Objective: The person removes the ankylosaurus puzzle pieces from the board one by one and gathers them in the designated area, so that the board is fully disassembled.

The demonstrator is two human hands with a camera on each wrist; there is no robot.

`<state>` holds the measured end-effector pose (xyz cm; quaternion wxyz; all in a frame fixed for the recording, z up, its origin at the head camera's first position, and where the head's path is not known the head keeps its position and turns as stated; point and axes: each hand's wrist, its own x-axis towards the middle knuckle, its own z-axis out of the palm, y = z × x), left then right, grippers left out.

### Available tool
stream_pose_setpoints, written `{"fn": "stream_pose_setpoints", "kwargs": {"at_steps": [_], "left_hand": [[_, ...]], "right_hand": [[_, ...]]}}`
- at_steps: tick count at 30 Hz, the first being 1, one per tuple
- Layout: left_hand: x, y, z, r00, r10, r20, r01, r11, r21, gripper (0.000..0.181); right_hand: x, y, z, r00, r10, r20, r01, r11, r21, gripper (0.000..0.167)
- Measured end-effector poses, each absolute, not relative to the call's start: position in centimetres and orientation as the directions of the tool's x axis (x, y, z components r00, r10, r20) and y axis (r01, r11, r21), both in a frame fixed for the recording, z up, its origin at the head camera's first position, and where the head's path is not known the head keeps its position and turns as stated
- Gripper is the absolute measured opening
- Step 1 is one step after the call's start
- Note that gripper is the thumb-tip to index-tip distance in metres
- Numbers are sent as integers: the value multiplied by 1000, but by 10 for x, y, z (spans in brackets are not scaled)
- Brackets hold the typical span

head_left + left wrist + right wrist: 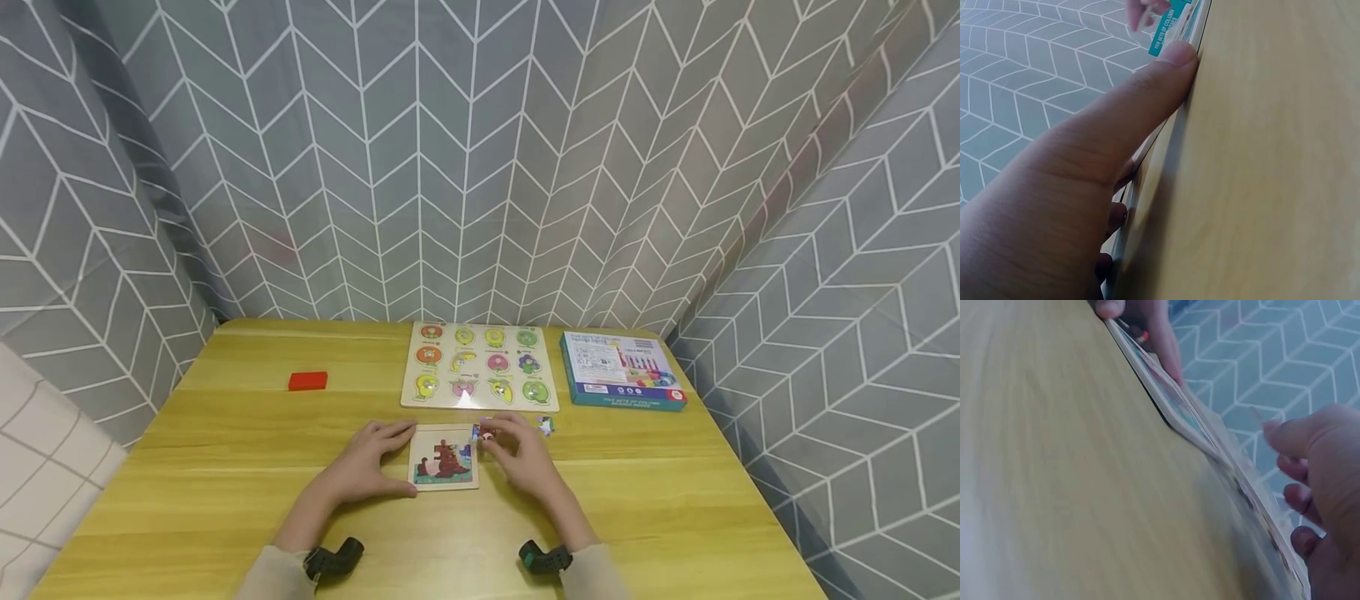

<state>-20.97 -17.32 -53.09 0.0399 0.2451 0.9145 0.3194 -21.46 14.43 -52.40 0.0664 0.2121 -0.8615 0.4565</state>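
Note:
A small square wooden puzzle tray [427, 437] lies on the table, partly filled with picture pieces in brown, pink and green. Along its left side my left hand [367, 467] rests, thumb near the lower corner and fingertips at the upper one. My right hand [528, 465] pinches a puzzle piece [487, 434] just off the tray's upper right corner. In the right wrist view that piece [1256, 415] appears edge-on, raised above the table. Another loose puzzle piece [545, 426] lies beyond the right hand, partly hidden by it.
Behind the tray lies a fruit puzzle board [480, 400]. A teal-edged box [622, 371] sits at the back right, and a red block [307, 381] at the back left. Patterned curtains [450, 167] enclose the wooden table [420, 558] at the back and sides.

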Motion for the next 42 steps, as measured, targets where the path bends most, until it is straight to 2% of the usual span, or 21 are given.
{"fn": "stream_pose_setpoints", "kwargs": {"at_steps": [7,15,31,42], "left_hand": [[-210,-175,-530,-880,469,75,415,681,604,110],[-209,-175,-532,-880,469,72,414,686,599,110],[-209,-174,-531,-883,463,78,411,684,602,110],[-209,-173,-529,-893,444,67,389,690,611,110]], "right_hand": [[-205,165,-532,-918,-290,269,-388,529,-754,28],[-204,161,-538,-886,-341,314,-463,614,-639,21],[-206,161,-537,-884,-337,325,-468,637,-612,17],[-205,162,-533,-892,-333,306,-451,609,-652,20]]}}
